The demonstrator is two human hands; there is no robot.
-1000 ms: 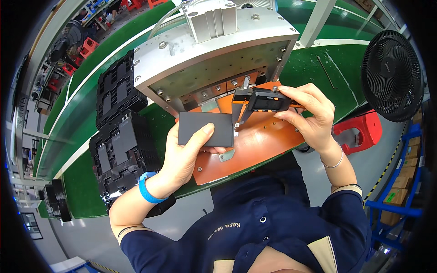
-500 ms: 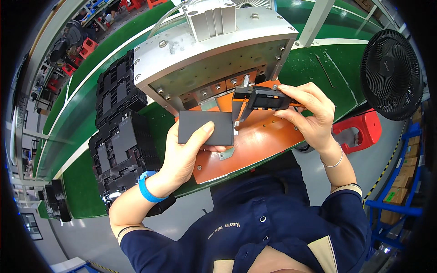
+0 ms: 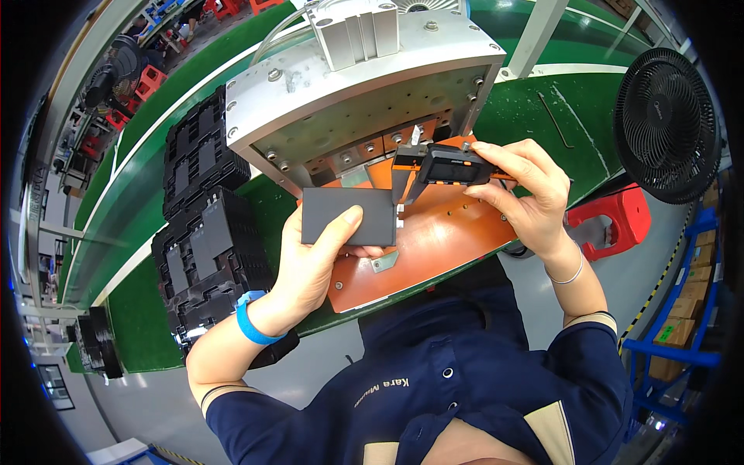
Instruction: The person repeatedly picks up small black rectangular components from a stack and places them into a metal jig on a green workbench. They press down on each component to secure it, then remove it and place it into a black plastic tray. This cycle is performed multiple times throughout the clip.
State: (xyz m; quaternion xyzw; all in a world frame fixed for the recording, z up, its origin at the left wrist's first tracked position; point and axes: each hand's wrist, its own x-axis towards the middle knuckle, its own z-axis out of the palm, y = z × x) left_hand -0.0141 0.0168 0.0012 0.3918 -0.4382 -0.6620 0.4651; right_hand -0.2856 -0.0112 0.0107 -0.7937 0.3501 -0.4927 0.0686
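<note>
A flat dark grey rectangular block, like a battery pack, is gripped in my left hand, thumb on its top face and fingers underneath. Between the fingers and thumb of my right hand is a black digital caliper with orange marks. Its jaws meet the right edge of the block, where small white tabs stick out. I cannot tell how tightly the jaws close there. Both hands are above an orange base plate in front of a metal press.
Stacked black plastic trays stand on the green bench at left. A hex key lies on the bench at right, near a black fan. Below the fan is a red stool. Blue shelving with boxes stands far right.
The block and the caliper have shifted very slightly left together. Both hands keep their hold.
</note>
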